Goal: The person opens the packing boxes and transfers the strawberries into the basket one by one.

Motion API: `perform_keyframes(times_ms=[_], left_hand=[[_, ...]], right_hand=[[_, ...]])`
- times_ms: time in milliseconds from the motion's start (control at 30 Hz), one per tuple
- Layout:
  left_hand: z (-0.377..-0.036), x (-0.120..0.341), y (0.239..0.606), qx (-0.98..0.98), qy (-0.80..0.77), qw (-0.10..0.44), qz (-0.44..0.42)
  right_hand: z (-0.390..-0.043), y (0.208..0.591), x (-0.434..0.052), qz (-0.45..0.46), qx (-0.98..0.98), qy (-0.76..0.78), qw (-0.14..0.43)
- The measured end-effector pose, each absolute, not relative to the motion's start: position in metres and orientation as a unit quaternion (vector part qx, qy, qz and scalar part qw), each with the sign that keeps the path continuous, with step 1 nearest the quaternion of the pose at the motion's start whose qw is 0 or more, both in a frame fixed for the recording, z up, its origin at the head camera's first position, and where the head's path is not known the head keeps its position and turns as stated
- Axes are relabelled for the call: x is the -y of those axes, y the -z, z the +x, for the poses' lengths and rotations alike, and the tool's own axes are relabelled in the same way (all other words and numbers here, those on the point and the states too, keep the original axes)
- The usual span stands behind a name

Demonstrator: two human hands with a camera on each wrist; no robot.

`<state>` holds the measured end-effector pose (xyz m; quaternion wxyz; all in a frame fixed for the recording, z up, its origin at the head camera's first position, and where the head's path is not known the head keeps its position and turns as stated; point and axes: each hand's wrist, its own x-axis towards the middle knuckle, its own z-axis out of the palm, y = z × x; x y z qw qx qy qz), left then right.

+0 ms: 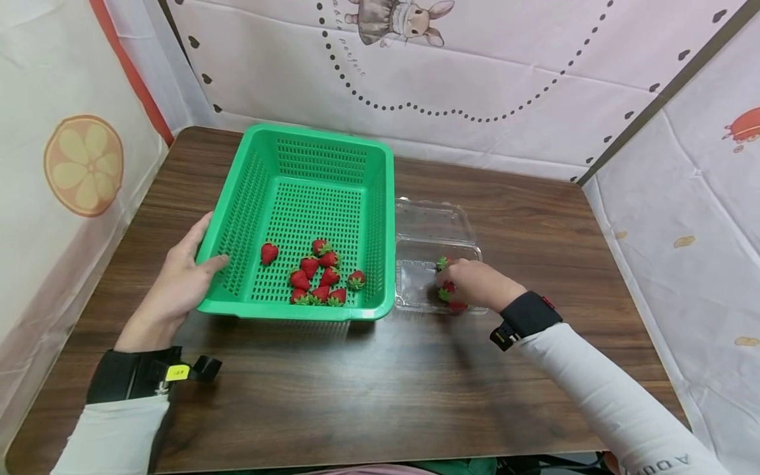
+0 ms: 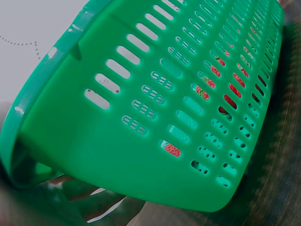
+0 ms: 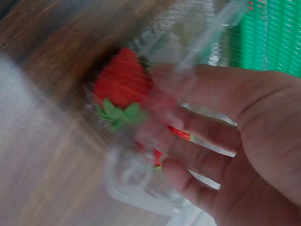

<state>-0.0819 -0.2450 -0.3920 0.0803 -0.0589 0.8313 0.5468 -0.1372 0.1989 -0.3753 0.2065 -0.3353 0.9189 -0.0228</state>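
Observation:
My left hand (image 1: 184, 270) grips the left rim of a green plastic basket (image 1: 386, 198), thumb over the rim and fingers outside below it. Several red strawberries (image 1: 309, 266) lie in the near part of the basket. My right hand (image 1: 477, 284) reaches down into a clear plastic clamshell box (image 1: 410, 284) right of the basket. Its fingers (image 3: 202, 160) are spread and slightly bent, with the fingertips close to a strawberry (image 3: 121, 80) seen through the box wall. More strawberries (image 1: 446, 291) show around the fingertips, partly hidden by the hand.
The box's lid (image 1: 433, 221) lies folded back on the far side. Basket and box stand on a dark wooden table (image 1: 534, 224), with printed cloth (image 1: 463, 72) hanging behind and at both sides. The basket's right wall stands close beside the box.

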Motion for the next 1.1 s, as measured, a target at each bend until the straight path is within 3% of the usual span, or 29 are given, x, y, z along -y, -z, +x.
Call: perform_keyframes(times_ms=[167,367,1100], left_hand=[[-0.082,0.245,0.391,-0.831,-0.547,0.08,-0.06],[-0.081,0.244,0.391,-0.83,-0.548,0.08,-0.061],[-0.082,0.245,0.392,-0.828,-0.551,0.08,-0.058]], right_hand=[[-0.138,0.381,-0.199,-0.349,-0.919,0.019,0.18],[-0.139,0.379,-0.197,-0.348,-0.918,0.038,0.187],[-0.132,0.319,-0.144,-0.391,-0.913,0.077,0.085]])
